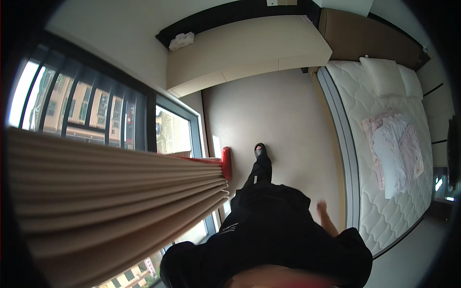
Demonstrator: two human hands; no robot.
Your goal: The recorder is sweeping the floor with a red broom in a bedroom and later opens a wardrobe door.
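Note:
My right hand (321, 208) hangs beside my body, between my dark shirt (273, 225) and the bed. It is small and smeared, so I cannot make out its fingers or anything in them. The nearest thing to it is the grey side of the bed frame (353, 192), apart from it. My left hand is hidden. On my left hangs a pleated brown curtain (120, 192). A red object (226, 163) stands upright on the floor by the curtain's edge; its kind is unclear. One of my feet (260, 150), in a black slipper, is out in front.
On the right, a white quilted mattress (389, 216) carries pale folded bedding (396, 151) and pillows (384, 77). A long beige cabinet (240, 48) runs along the far wall, with a white tissue pack (181, 41) on its left end. Barred windows (81, 103) line the left.

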